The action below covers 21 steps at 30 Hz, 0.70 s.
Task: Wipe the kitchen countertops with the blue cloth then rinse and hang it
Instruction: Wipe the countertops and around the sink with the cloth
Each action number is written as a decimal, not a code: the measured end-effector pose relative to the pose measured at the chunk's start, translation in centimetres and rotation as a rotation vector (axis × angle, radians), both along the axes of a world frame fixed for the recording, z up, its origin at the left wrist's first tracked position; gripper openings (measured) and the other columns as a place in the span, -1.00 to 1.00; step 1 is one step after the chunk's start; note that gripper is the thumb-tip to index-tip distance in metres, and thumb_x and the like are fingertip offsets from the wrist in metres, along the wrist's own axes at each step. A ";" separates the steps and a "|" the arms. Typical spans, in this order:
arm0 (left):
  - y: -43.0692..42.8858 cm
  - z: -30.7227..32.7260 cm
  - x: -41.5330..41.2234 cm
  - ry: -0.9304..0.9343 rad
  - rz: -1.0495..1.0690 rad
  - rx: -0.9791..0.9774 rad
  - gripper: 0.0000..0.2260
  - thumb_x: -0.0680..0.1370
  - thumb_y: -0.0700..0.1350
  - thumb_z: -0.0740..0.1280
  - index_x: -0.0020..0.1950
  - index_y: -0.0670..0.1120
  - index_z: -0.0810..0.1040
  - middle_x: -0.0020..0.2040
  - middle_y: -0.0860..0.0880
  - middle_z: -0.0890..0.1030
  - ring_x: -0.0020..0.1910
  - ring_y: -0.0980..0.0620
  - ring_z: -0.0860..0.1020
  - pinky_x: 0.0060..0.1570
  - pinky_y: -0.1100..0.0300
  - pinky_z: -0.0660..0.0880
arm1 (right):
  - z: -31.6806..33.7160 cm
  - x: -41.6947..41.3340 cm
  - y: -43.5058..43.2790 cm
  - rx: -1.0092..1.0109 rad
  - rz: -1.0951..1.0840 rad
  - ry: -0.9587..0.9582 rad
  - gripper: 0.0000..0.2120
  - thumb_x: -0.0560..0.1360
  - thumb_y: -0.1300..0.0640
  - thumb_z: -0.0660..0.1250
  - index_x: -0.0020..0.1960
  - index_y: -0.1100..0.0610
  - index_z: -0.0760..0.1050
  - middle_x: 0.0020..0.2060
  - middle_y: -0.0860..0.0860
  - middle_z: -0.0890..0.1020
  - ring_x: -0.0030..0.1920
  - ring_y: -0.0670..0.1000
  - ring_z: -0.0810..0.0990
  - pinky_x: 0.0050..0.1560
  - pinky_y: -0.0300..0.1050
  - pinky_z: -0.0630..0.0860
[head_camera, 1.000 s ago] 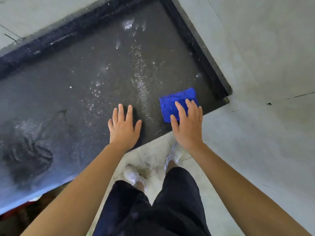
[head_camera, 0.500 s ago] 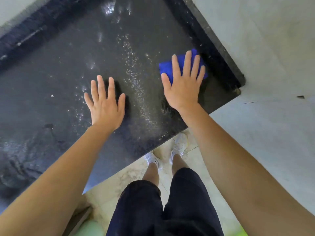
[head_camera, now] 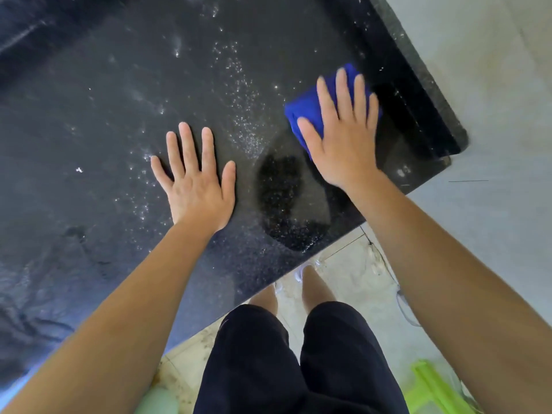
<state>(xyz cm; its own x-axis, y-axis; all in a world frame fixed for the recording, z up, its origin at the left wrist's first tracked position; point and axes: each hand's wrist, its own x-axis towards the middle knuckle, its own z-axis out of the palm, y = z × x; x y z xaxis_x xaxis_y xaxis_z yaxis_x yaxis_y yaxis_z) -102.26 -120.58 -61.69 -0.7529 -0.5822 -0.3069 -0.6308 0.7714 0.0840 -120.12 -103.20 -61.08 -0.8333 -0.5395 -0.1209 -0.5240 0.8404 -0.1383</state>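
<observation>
A folded blue cloth (head_camera: 304, 112) lies on the dark speckled countertop (head_camera: 119, 130), near its right end. My right hand (head_camera: 343, 135) presses flat on the cloth with straight, spread fingers and covers most of it. My left hand (head_camera: 197, 183) rests flat on the bare counter to the left, fingers straight, holding nothing. White specks and water drops are scattered over the counter between and beyond the hands. A darker wet patch (head_camera: 286, 204) sits just below the right hand.
A raised black rim (head_camera: 418, 94) borders the counter on the right, against a pale wall (head_camera: 493, 85). The counter's front edge runs diagonally above the tiled floor (head_camera: 352, 282). A green object (head_camera: 433, 386) stands on the floor at lower right, a pale green one (head_camera: 158, 401) at the bottom.
My right hand pushed the cloth away from the front edge toward the back right of the counter. The left hand slid forward onto the counter and stays flat.
</observation>
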 end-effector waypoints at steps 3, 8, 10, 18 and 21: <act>0.0 -0.2 0.1 0.015 -0.006 -0.015 -0.42 0.67 0.22 -0.15 0.64 0.02 -0.14 0.65 -0.10 -0.16 0.62 -0.15 -0.15 0.52 -0.30 -0.14 | 0.2 -1.1 -7.2 -0.012 -0.074 -0.002 -0.28 0.64 -0.29 -0.13 0.66 0.11 -0.03 0.64 0.13 0.03 0.63 0.22 -0.06 0.59 0.25 -0.08; -0.4 -0.5 0.1 0.027 -0.002 -0.037 -0.42 0.67 0.22 -0.14 0.65 0.02 -0.12 0.65 -0.10 -0.14 0.62 -0.14 -0.14 0.52 -0.30 -0.14 | 0.0 5.5 -4.3 -0.036 0.297 -0.021 -0.37 0.68 -0.25 -0.05 0.64 0.06 0.11 0.63 0.14 0.07 0.63 0.23 -0.01 0.59 0.24 -0.05; -0.4 -0.5 0.2 0.035 0.000 -0.041 -0.42 0.67 0.22 -0.13 0.65 0.02 -0.12 0.65 -0.10 -0.13 0.62 -0.15 -0.13 0.52 -0.30 -0.13 | 0.4 8.2 0.9 -0.019 0.405 -0.075 -0.37 0.67 -0.26 0.01 0.63 0.04 0.14 0.63 0.13 0.07 0.63 0.22 0.00 0.59 0.24 -0.03; -0.1 -0.3 0.1 0.030 0.005 -0.026 -0.42 0.67 0.21 -0.13 0.64 0.02 -0.12 0.65 -0.11 -0.14 0.62 -0.16 -0.14 0.51 -0.32 -0.13 | 0.7 2.9 12.2 0.103 0.029 -0.054 -0.34 0.65 -0.32 -0.06 0.62 0.04 0.17 0.63 0.16 0.08 0.61 0.27 0.02 0.58 0.25 -0.01; -0.1 -0.3 0.1 0.037 0.005 -0.027 -0.43 0.68 0.21 -0.12 0.64 0.02 -0.12 0.65 -0.11 -0.13 0.62 -0.17 -0.13 0.51 -0.33 -0.13 | 0.1 2.8 7.0 0.054 -0.242 0.023 -0.34 0.66 -0.29 -0.03 0.60 0.08 0.21 0.60 0.21 0.17 0.59 0.32 0.10 0.56 0.28 0.03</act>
